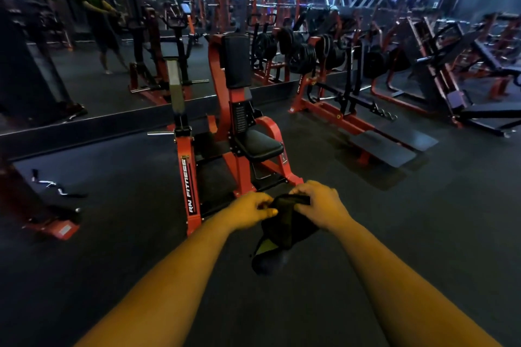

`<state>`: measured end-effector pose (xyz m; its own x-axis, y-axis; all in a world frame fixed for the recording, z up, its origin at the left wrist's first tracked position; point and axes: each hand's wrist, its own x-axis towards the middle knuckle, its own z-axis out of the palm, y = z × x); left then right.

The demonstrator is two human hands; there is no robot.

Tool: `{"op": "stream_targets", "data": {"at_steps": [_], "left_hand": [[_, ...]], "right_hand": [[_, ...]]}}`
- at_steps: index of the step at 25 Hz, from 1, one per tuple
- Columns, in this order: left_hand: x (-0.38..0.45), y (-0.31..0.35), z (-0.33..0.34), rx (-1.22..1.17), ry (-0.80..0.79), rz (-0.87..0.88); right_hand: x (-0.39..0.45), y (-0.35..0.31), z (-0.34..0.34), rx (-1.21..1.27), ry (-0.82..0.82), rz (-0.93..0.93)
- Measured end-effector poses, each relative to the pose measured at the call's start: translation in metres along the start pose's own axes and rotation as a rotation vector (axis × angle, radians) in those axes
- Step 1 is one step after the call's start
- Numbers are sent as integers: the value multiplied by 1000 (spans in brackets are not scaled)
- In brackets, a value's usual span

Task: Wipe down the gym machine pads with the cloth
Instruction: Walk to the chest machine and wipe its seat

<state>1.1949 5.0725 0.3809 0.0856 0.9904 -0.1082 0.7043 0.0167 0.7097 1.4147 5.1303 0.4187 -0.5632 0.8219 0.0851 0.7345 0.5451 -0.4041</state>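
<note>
Holding the dark cloth (pixel 284 222) between them, both hands were kept out in front of the body, well short of the machine. On the left, the left hand (pixel 249 210) was pinched onto one edge; on the right, the right hand (pixel 318 205) was curled over the top fold, the rest hanging below. The cloth was probably being bunched or refolded, though blur left this uncertain. A flat, firm wad would best be formed first, then carried to the seat pad (pixel 262 145) and the upright chest pad (pixel 236 60) of the red machine (pixel 190 186).
</note>
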Motion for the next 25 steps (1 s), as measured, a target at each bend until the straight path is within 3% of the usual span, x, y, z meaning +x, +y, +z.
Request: {"op": "stream_targets", "data": {"at_steps": [3,8,10,13,17,19,22,25], "left_hand": [[59,-10,-3,-88,160,-32],[148,-11,-20,-294,514,-82],[175,-7,-29,-340,621,-119],[227,-12,-50,-422,769,-163],[299,-44,-84,-551,957,-222],[326,-66,-97,-612,991,-264],[372,-118,-107,-746,976,-359],[404,-133,-105,-733,870,-425]], "right_hand": [[56,45,-7,-16,18,-38],[150,119,-12,-321,-30,-114],[178,135,-8,-211,13,-171],[225,156,-5,167,-115,-114],[289,194,16,-26,-306,-128],[313,211,30,-102,-384,-24],[358,214,49,178,-343,142],[403,193,54,532,-224,154]]}}
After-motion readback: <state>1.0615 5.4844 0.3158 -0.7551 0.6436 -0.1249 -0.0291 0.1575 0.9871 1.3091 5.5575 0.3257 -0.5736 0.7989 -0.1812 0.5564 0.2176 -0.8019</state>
